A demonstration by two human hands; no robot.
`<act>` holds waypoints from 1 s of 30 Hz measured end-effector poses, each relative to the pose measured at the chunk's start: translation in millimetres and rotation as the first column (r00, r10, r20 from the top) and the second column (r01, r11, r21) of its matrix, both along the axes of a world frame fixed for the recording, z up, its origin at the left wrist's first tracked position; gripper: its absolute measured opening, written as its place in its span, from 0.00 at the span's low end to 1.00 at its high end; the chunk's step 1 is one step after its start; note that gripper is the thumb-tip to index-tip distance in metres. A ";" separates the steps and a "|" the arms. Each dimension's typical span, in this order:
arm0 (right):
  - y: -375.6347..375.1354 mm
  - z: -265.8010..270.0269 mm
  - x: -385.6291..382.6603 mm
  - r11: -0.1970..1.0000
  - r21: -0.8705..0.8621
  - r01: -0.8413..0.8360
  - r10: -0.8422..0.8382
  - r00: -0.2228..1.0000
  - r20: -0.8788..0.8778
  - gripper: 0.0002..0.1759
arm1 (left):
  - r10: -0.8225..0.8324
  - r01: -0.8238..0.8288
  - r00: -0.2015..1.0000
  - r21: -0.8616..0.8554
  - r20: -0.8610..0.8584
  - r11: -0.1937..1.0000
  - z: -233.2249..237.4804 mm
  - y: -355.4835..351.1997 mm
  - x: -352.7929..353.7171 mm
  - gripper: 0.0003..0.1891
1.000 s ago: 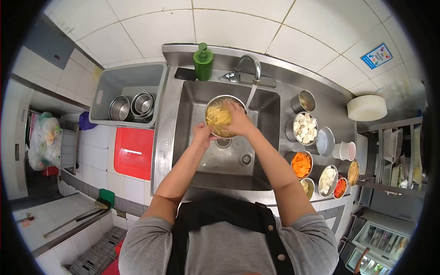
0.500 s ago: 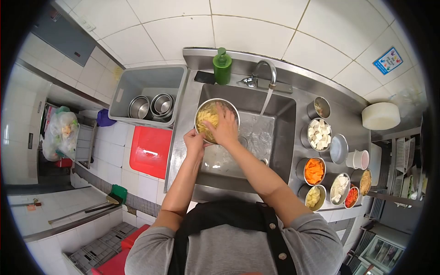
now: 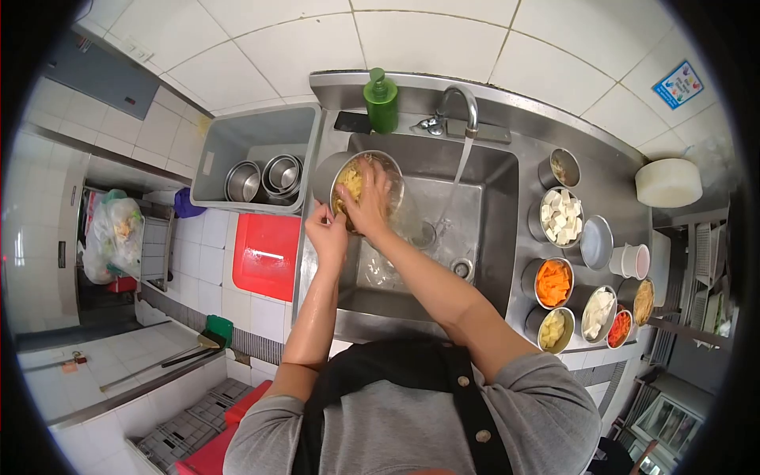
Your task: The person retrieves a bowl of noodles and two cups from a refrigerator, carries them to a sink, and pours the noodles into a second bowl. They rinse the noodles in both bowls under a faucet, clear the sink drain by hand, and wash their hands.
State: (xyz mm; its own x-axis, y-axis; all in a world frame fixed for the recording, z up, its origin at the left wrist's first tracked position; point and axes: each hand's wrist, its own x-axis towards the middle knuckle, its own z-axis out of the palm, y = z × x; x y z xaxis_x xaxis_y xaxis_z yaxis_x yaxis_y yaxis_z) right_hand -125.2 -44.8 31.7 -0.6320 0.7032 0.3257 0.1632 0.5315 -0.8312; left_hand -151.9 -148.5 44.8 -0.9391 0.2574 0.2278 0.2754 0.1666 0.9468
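A steel sink [image 3: 491,237] takes up the middle of the counter, with water falling from the tap [image 3: 461,107] into its basin. At the sink's left edge a steel bowl [image 3: 326,176] is tilted, its outer wall showing on the left. It holds pale yellow shreds [image 3: 351,180]. The left hand [image 3: 326,231] is closed on the bowl's near rim. The right hand [image 3: 368,202] lies spread flat over the shreds, gripping nothing. That hand hides most of the contents, and both hands cover the lower rim. What the shreds are cannot be made out.
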 end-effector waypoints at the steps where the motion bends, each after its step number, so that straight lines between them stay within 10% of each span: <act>1: 1.2 -0.6 -2.5 1.000 -0.026 0.000 -0.001 1.000 -0.024 0.42 | -0.015 0.014 1.000 -0.028 -0.021 0.999 4.6 1.2 -0.3 0.14; 30: 9.0 17.6 -24.6 0.911 -0.365 -0.193 -0.043 0.835 -0.548 0.54 | -0.092 -0.021 0.868 -0.221 -0.487 0.975 104.4 29.1 54.1 0.14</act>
